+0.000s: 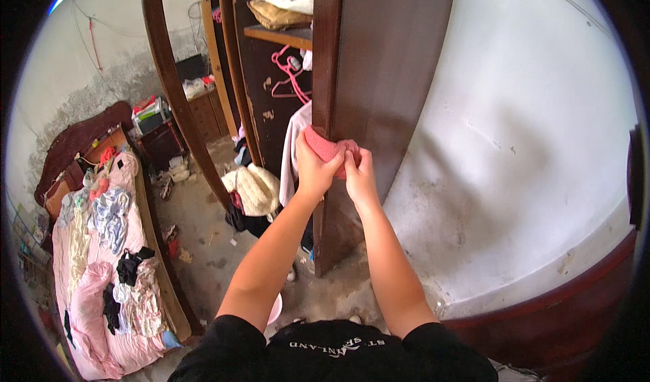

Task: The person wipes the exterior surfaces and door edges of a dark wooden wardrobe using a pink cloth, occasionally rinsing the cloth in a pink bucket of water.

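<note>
Both hands hold a pink cloth [323, 146] against the edge of a dark wooden wardrobe panel [386, 67]. My left hand [314, 166] grips the cloth's left part, fingers behind it and thumb on the near side. Close beside it, my right hand [361, 173] pinches the bunched right part, its thumb near the left thumb. Behind my left hand a pale garment [294, 133] hangs in the wardrobe, under pink hangers [290, 80]. Folded cloths [279, 15] lie on the shelf [277, 35] above.
A wardrobe door with a mirror [167, 77] stands at the left. A cream fleece garment [254, 189] lies low by the wardrobe. Clothes cover parts of the bed [147, 240] at far left. A pink basin [274, 308] is on the floor near my left arm. A white wall [508, 128] rises right.
</note>
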Demonstrator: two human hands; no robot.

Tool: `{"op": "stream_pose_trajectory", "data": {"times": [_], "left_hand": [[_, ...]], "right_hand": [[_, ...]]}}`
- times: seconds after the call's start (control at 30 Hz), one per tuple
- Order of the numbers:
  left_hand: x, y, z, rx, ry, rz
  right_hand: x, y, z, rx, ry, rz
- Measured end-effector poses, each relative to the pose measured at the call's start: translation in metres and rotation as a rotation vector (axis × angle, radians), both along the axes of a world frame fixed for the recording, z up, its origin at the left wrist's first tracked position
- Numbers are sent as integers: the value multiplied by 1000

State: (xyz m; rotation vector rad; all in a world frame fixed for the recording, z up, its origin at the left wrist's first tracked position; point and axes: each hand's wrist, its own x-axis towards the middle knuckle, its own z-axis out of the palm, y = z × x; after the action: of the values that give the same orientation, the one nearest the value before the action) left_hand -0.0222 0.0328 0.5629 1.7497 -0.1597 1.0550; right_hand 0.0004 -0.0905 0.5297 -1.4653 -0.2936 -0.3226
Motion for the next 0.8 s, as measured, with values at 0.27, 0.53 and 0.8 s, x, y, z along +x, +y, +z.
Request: {"op": "stream_pose_trajectory", "data": {"times": [0.27,0.53,0.8], "left_hand": [[17,12,138,99,-136,127],[40,12,324,50,-271,111],[52,23,474,111,-207,171]], "right_hand": [[1,12,150,48,-204,16],[43,17,321,-65,-763,-255],[43,17,474,-347,-917,-555]]}}
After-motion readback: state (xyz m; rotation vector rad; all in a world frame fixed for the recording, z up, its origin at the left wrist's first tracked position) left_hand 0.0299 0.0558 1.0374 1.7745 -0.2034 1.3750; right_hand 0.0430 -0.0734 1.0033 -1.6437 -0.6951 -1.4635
